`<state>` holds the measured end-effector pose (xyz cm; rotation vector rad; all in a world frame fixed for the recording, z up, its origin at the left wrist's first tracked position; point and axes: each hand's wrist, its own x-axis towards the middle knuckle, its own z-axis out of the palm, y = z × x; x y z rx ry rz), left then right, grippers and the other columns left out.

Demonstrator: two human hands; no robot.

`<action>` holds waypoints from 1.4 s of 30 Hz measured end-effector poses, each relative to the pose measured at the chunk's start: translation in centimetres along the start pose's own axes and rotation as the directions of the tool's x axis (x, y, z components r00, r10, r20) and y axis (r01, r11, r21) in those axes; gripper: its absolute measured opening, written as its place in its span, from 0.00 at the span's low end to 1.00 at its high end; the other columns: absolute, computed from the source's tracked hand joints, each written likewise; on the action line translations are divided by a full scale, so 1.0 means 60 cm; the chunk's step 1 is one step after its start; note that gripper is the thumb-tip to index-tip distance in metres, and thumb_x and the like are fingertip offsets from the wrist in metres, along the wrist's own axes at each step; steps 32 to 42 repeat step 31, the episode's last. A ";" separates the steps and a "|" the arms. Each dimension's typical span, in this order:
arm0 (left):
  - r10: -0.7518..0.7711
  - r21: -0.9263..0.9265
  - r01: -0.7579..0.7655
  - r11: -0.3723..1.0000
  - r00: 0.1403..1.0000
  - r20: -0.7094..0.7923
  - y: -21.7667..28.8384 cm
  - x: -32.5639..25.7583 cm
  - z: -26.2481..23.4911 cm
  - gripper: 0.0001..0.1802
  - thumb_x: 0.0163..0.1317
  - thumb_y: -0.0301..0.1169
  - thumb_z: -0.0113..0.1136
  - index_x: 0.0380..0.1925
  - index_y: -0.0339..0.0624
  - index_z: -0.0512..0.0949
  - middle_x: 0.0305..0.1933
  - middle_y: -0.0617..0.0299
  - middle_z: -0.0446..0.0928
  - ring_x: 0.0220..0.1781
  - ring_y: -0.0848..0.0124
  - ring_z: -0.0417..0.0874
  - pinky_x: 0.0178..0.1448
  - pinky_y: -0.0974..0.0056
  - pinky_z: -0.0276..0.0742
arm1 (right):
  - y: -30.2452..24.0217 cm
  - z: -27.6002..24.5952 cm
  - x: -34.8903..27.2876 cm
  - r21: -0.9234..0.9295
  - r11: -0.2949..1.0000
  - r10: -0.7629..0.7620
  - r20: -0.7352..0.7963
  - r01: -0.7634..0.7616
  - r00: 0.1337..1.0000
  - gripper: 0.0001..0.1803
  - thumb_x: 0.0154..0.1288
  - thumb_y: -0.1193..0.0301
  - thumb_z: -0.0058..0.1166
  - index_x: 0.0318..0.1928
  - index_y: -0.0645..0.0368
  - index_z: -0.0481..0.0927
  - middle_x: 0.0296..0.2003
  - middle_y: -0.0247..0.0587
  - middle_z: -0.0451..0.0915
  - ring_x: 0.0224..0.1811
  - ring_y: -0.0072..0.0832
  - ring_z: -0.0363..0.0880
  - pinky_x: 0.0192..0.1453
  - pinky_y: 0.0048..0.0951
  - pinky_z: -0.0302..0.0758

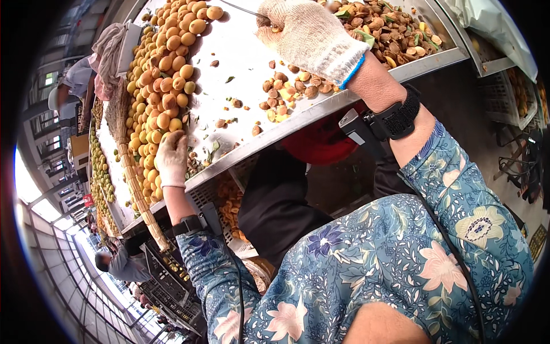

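Note:
My left hand [172, 159], in a pale knit glove, rests at the near edge of a long heap of yellow-orange apricots [162, 86]. Its fingers curl in against the fruit, and whatever they hold is hidden. Farther right, over the white tabletop [235, 86], my right hand [312, 40] wears a cream knit glove with a blue cuff. Its fingers are closed on a thin dark rod [243, 9], and a brown pit shows by the fingertips. Below that hand lie scattered brown pits and yellow fruit bits [281, 94].
A larger pile of brown pits and scraps [395, 31] lies at the far right, inside the metal rim [427, 62]. A straw broom [134, 178] leans along the left side. Crates [507, 94] stand at right; under the table is a red rounded thing [321, 143]. Other people work at left.

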<state>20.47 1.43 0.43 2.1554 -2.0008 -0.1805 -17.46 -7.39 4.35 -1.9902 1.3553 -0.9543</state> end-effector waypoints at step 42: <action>-0.138 0.200 0.114 0.973 0.985 0.108 -0.009 0.053 0.043 0.13 0.61 0.36 0.55 0.41 0.42 0.79 0.33 0.48 0.82 0.36 0.53 0.84 0.43 0.55 0.78 | 0.028 0.025 0.006 -0.092 0.988 -0.131 -0.063 0.125 0.989 0.11 0.62 0.65 0.50 0.35 0.60 0.78 0.24 0.55 0.79 0.29 0.51 0.80 0.35 0.49 0.75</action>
